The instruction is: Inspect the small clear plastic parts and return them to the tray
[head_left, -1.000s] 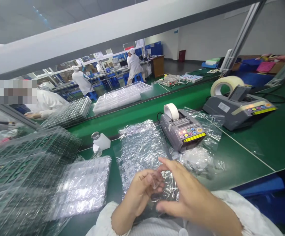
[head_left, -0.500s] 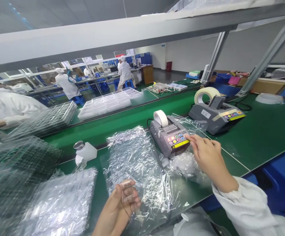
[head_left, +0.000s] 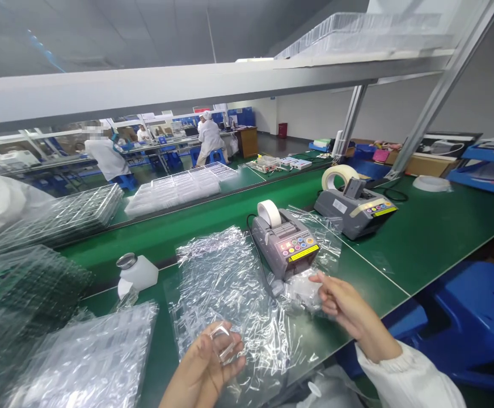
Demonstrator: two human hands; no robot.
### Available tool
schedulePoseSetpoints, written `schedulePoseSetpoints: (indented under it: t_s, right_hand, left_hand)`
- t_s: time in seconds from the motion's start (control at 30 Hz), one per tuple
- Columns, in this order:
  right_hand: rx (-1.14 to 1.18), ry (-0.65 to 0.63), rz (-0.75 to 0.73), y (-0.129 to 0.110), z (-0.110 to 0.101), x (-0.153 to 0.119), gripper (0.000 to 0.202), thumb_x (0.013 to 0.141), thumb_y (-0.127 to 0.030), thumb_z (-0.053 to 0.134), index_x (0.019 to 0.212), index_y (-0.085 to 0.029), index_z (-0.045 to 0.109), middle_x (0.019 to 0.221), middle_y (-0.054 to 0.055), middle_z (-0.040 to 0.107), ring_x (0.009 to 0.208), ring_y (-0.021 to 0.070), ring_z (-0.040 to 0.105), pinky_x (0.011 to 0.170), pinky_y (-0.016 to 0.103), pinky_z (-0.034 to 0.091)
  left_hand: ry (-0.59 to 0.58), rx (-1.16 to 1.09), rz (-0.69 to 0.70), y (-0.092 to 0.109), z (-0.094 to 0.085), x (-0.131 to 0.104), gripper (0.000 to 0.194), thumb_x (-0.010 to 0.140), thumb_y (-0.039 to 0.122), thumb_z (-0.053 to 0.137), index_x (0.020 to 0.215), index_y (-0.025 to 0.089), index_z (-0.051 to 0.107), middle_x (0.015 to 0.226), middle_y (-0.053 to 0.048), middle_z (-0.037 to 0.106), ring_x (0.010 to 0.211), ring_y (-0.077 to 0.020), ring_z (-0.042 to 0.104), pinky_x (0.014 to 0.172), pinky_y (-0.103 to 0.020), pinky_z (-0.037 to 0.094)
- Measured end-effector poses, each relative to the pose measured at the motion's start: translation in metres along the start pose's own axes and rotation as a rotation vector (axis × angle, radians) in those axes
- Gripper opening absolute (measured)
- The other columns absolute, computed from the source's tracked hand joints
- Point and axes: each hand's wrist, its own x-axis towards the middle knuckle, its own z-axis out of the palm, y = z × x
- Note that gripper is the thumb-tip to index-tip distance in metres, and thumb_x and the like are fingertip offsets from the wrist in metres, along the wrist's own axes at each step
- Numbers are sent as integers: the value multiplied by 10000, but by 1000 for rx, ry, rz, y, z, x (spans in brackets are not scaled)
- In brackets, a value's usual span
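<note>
My left hand (head_left: 206, 362) is closed on a small clear plastic piece (head_left: 222, 341), gripping it between thumb and fingers above crinkled clear plastic film (head_left: 229, 289). My right hand (head_left: 342, 303) has its index finger stretched out and the other fingers loosely bent, with nothing visible in it. That fingertip is just below the front of a grey tape dispenser (head_left: 287, 235), apart from its buttons. A roll of white tape (head_left: 269, 214) sits in the dispenser, and its red display is lit. Beneath my right hand lies a crumpled clear bag (head_left: 304, 289).
A second tape dispenser (head_left: 353, 207) stands farther right. At left are a white bottle with a metal cap (head_left: 138, 273) and stacks of clear trays (head_left: 89, 351). Blue stools (head_left: 476, 317) stand by the right table edge. Co-workers in white sit beyond the shelf beam (head_left: 165, 93).
My right hand has drawn back from the dispenser's buttons, down toward me. The clear piece has tilted in my left hand. The view has shifted slightly.
</note>
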Motion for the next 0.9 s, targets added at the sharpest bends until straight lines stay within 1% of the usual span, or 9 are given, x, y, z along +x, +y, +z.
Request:
schedulePoseSetpoints:
  t_s: [0.1,0.27,0.4,0.5,0.57,0.63,0.77,0.83,0.9]
  right_hand:
    - [128,-15,83,4,8,3,524,529,-498,809,826,-103,635,417,-73,419,342,2,249,329,132,180]
    - [244,61,52,6,12,12,447,471,-367,862,749,-98,639,436,-75,416,347,-15,255,301,97,195]
    - [276,79,20,7,15,17,402,434,-291,872,655,-126,579,447,-81,408,345,-17,248,292,94,196]
    - [293,93,-14,2,18,9,398,442,-270,865,612,-136,532,443,-91,383,348,-17,239,299,94,202]
    - [289,73,-37,-5,22,-7,383,493,-270,853,595,-139,508,446,-92,373,354,-18,237,312,92,206]
    - [267,2,-36,-12,30,-29,353,570,-284,828,602,-143,506,435,-97,356,347,-19,221,321,99,197]
    - [192,-267,81,-19,59,-69,304,671,-351,769,652,-155,539,379,-112,321,305,-18,162,316,125,144]
    - [155,-403,146,-15,75,-79,308,688,-383,750,654,-157,544,362,-113,320,292,-17,153,314,132,132]
    - [126,-486,196,-9,88,-82,315,696,-402,738,653,-156,547,357,-111,328,288,-14,160,316,135,135]
  left_hand:
    - [-22,-12,-10,-2,2,1,436,522,482,780,822,178,692,778,-49,669,777,-192,616,742,-358,525]
    - [-57,-19,-19,-4,1,5,402,569,493,750,817,182,692,771,-45,648,779,-186,594,746,-362,523]
    - [-74,-4,-15,-5,-5,10,388,580,473,749,840,192,688,841,-48,638,847,-196,578,778,-369,518]
    - [-99,27,1,-6,-10,14,372,636,477,710,882,200,683,879,-52,626,884,-194,558,803,-364,505]
    - [-112,38,27,-9,-13,18,375,686,495,660,918,202,680,906,-58,619,901,-184,546,820,-350,489]
    - [-126,41,69,-12,-12,21,394,692,507,649,937,199,679,922,-64,618,901,-173,542,816,-319,473]
    - [-190,44,166,-17,-2,26,449,611,504,721,912,173,688,900,-74,630,872,-167,548,790,-273,435]
    - [-213,39,186,-18,5,26,464,577,505,743,896,171,695,873,-69,638,867,-169,551,810,-278,415]
    - [-224,44,200,-17,10,25,464,563,508,749,887,179,701,861,-61,643,874,-170,552,832,-281,398]
